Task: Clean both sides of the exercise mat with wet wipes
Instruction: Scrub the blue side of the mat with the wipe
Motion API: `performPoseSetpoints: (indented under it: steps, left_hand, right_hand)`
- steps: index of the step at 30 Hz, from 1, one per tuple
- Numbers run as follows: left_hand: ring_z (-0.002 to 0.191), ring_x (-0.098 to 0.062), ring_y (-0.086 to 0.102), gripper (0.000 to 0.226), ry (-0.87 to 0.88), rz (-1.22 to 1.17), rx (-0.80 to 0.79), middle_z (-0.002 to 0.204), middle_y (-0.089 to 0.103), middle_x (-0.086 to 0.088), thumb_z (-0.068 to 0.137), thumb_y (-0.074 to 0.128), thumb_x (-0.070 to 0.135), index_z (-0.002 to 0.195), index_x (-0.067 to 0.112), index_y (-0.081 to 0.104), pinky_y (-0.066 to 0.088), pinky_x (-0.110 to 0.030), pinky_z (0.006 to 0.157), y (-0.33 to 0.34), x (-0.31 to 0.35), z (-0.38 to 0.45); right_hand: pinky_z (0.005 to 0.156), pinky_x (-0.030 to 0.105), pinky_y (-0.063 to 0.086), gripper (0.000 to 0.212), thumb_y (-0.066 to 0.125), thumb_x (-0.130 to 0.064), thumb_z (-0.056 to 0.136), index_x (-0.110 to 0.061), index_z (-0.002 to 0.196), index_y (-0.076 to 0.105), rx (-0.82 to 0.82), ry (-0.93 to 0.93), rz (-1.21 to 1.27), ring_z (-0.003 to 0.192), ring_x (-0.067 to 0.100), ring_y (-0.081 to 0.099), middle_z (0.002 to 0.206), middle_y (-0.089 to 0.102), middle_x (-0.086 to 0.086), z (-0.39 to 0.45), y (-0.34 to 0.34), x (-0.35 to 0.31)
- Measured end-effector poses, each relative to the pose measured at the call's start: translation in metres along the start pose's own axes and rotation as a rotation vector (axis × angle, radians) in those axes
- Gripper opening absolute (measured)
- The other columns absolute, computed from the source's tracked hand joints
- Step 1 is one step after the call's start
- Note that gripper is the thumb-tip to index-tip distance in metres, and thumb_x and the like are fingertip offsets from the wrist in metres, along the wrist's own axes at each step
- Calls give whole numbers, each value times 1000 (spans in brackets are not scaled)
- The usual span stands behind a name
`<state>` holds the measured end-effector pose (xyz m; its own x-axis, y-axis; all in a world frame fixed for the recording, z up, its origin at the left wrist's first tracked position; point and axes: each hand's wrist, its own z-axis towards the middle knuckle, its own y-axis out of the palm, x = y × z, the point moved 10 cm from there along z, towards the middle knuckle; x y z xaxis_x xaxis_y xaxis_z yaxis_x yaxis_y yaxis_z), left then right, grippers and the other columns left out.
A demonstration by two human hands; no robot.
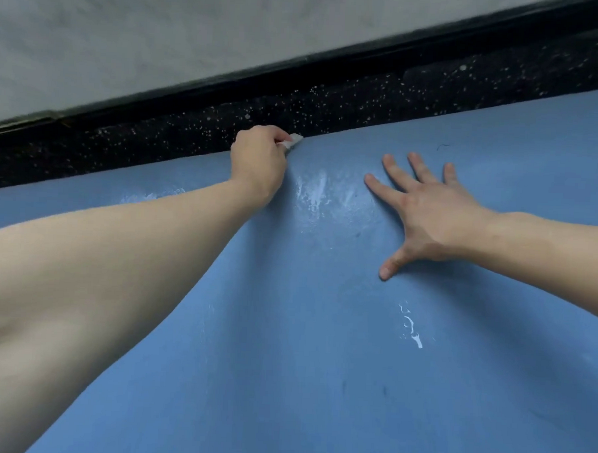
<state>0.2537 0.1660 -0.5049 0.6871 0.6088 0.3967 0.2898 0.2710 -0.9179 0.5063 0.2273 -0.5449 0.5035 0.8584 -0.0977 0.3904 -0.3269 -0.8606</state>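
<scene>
A blue exercise mat (319, 347) fills most of the view and lies flat on the floor. My left hand (259, 156) reaches to the mat's far edge and grips a white wet wipe (292, 141), of which only a small corner shows past the fingers. Wet shiny streaks (316, 193) lie on the mat just below that hand. My right hand (425, 211) rests flat on the mat to the right, fingers spread and straight.
Beyond the mat's far edge runs a strip of black speckled floor (364, 102). Behind it a dark baseboard (297, 65) meets a grey wall (162, 32). A few small wet marks (411, 325) and dark specks dot the near part of the mat.
</scene>
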Motion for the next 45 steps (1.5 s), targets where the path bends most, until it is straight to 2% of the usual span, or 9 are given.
performPoseSetpoints:
  steps: [7, 12, 16, 22, 26, 32, 39, 43, 45]
  left_hand:
    - [86, -26, 69, 12, 417, -48, -303, 93, 73, 0, 93, 64, 20, 93, 21, 76, 53, -31, 75, 35, 60, -172]
    - [92, -26, 69, 17, 369, 13, -356, 97, 74, -3, 88, 67, 11, 98, 17, 79, 50, -29, 82, 26, 60, -175]
    - [90, -24, 68, 15, 271, 42, -231, 96, 74, -2, 89, 68, 19, 99, 19, 79, 45, -27, 78, 17, 46, -177]
    - [85, -25, 66, 15, 499, -127, -426, 96, 71, 0, 95, 60, 19, 96, 22, 75, 54, -32, 74, 34, 57, -347]
    - [83, -20, 62, 21, 577, -190, -629, 95, 68, 4, 98, 53, 22, 97, 22, 74, 55, -33, 73, 37, 57, -433]
    - [84, -16, 65, 15, 316, -147, -365, 95, 68, 7, 94, 63, 21, 97, 24, 77, 54, -27, 71, 22, 34, -404]
    - [79, -20, 59, 15, 560, -211, -597, 97, 65, 7, 99, 61, 16, 109, 26, 67, 54, -36, 68, 41, 53, -510]
    - [81, -16, 60, 40, 737, -173, -777, 95, 61, 10, 92, 70, 17, 121, 37, 53, 55, -29, 67, 47, 57, -537]
    - [82, -11, 62, 18, 722, -240, -709, 96, 62, 11, 96, 67, 25, 111, 34, 66, 54, -24, 71, 40, 58, -491]
  right_hand:
    - [123, 74, 3, 166, 64, -104, 36, -38, 163, -21, -32, -6, 19, 159, 38, -21, 173, -28, 1, -4, -2, -5]
    - [129, 62, 10, 155, 70, -94, 51, -23, 167, -3, -25, -66, 151, 161, 41, -7, 175, -7, 13, -44, 6, -46]
    - [130, 61, 1, 165, 65, -100, 51, -13, 164, -19, -118, -181, 165, 159, 38, -22, 171, -30, 11, -148, 71, -101]
    - [123, 75, 6, 169, 70, -96, 46, 4, 164, 2, -131, -370, -102, 157, 54, -13, 171, -12, 31, -213, 142, -122]
    - [125, 70, 0, 151, 78, -76, 69, 10, 161, -3, -96, -453, -153, 156, 54, -17, 167, -22, 35, -232, 155, -136]
    - [126, 66, -4, 136, 71, -69, 85, 4, 162, -14, -140, -678, -227, 155, 48, -27, 162, -39, 29, -294, 186, -166]
    - [126, 66, 4, 91, 60, -51, 97, -9, 167, 18, -25, -802, -312, 158, 55, 2, 173, -1, 29, -316, 196, -163]
    - [121, 55, 37, 83, 71, -66, 84, -26, 152, 48, 7, -914, -252, 147, 42, 43, 164, 38, 20, -314, 179, -167]
    - [114, 49, 47, 83, 71, -72, 80, -31, 149, 50, 120, -817, -157, 142, 35, 50, 161, 43, 15, -269, 137, -147]
